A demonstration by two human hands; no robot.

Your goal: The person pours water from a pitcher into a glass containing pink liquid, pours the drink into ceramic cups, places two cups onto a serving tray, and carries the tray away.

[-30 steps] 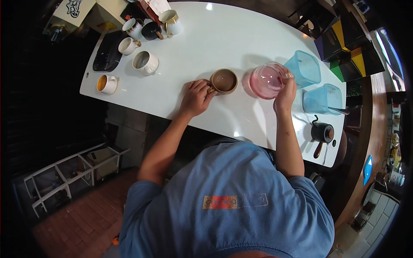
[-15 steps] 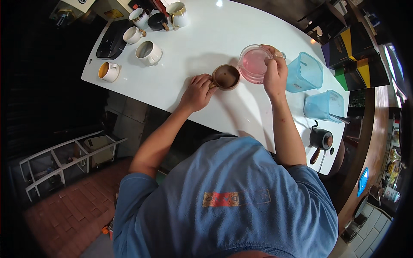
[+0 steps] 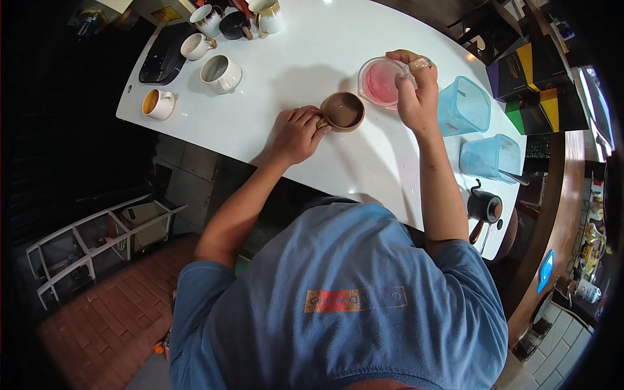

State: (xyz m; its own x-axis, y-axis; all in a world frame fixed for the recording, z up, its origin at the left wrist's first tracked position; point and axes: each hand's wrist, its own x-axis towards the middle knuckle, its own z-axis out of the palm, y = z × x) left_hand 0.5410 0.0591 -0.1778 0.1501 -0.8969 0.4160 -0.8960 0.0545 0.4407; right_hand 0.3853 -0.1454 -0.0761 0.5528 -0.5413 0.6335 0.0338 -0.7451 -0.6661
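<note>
The left hand [image 3: 299,136] grips the brown cup [image 3: 343,102] by its handle [image 3: 322,122]. Right of the cup, the right hand [image 3: 418,94] holds a clear jug [image 3: 363,79] with pink stuff [image 3: 380,83].

On the left the room sinks into near blackness, with faint ridges just showing on the dark wall [image 3: 62,149]. Below it I see reddish-brown paving on the floor [image 3: 104,315], laid like bricks, and a white open-framed rack [image 3: 91,259] standing near it. The big white table [image 3: 305,45] has a gently curved far edge and catches small glints of light. Dark furniture [image 3: 484,27], too dim to make out, stands beyond it. To the right runs a brown wooden ledge [image 3: 558,201], with pale rectangular tiles [image 3: 560,338] lower down and a bright bluish-white strip [image 3: 593,101] shining near the edge.
</note>
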